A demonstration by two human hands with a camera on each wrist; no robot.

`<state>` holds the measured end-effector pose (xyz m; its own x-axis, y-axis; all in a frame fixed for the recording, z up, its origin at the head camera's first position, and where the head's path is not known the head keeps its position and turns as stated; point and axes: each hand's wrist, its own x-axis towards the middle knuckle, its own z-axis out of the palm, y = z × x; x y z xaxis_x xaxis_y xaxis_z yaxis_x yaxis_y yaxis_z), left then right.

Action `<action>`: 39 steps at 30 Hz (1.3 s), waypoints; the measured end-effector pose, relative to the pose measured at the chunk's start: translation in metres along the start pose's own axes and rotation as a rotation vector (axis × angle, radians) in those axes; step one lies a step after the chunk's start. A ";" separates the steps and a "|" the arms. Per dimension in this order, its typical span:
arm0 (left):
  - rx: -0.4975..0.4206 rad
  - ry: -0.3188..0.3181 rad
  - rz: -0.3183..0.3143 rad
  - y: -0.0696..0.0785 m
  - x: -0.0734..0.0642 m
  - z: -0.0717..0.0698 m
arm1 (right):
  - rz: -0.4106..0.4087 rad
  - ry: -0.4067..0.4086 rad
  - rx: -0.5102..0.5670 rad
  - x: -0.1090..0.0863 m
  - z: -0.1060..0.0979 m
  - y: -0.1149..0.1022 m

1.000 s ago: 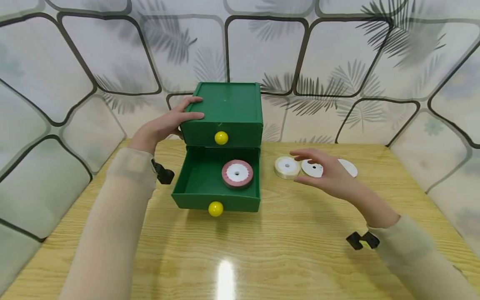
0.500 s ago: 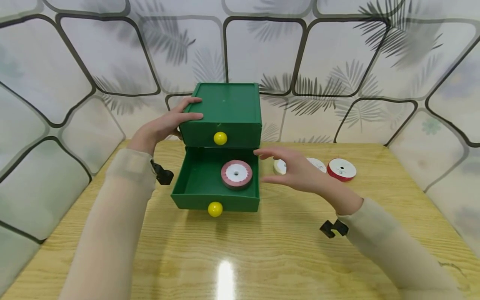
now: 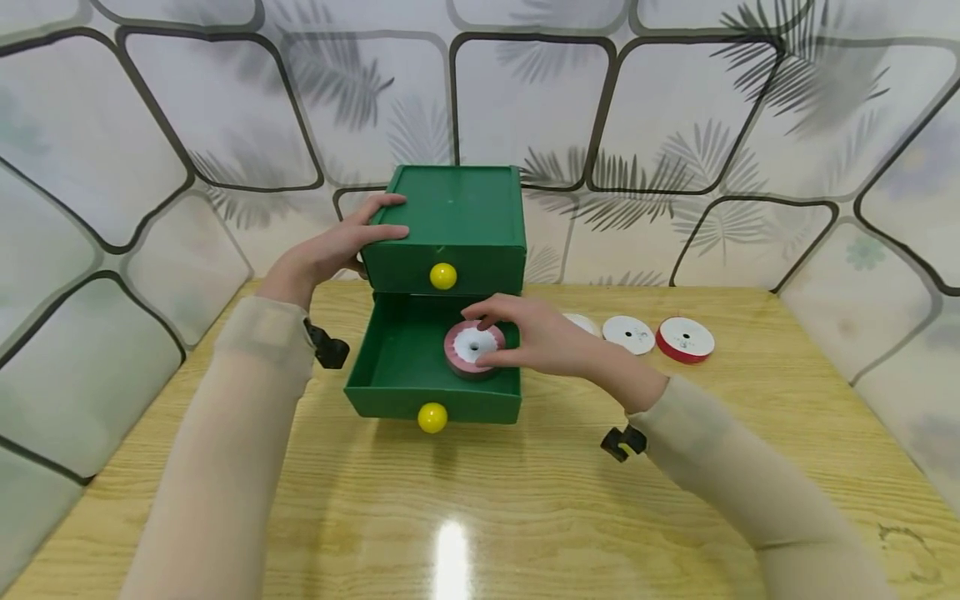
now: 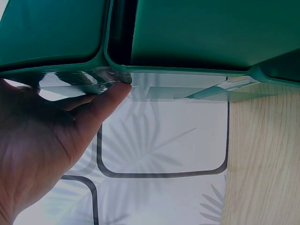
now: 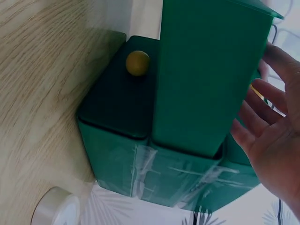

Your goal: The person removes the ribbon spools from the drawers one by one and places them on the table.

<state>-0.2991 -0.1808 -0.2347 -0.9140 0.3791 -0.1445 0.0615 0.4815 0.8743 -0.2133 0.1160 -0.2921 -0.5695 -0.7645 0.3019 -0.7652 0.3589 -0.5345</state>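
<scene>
A green drawer cabinet (image 3: pixel 457 204) with yellow knobs stands on the table, one drawer (image 3: pixel 397 350) pulled out. Inside that drawer lies a spool of pink ribbon (image 3: pixel 456 354) with a white face. My left hand (image 3: pixel 322 250) rests on the cabinet's upper left edge, two digits lying on the top. In the left wrist view the left hand (image 4: pixel 56 126) touches the cabinet's side. Over the drawer's right wall reaches my right hand (image 3: pixel 543 337), thumb and fingers spread above the spool. In the right wrist view the drawer wall hides the spool from beside the right hand (image 5: pixel 272 117).
Right of the cabinet sit a cream ribbon spool (image 3: pixel 583 322), partly behind my right hand, a white spool (image 3: pixel 628 335) and a red ribbon spool (image 3: pixel 685 337). A patterned wall covering (image 3: pixel 675 108) rises behind the wooden table (image 3: pixel 375 517).
My right hand has moved left from above the loose spools to over the pink spool in the drawer. The left hand and the cabinet have stayed put.
</scene>
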 end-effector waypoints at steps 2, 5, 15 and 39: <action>-0.001 0.001 -0.002 0.000 0.000 0.000 | 0.026 -0.024 -0.008 0.004 0.003 0.001; -0.002 0.001 -0.001 0.000 0.000 0.000 | 0.060 -0.058 -0.030 0.010 0.006 0.002; -0.006 -0.003 0.003 0.000 0.001 0.000 | 0.161 -0.148 -0.062 0.020 0.014 0.002; -0.009 -0.009 0.007 0.002 -0.002 0.001 | 0.163 -0.249 -0.066 0.047 0.029 -0.011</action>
<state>-0.2966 -0.1805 -0.2332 -0.9099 0.3894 -0.1429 0.0638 0.4717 0.8795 -0.2228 0.0601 -0.2952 -0.6012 -0.7990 0.0096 -0.6924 0.5149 -0.5054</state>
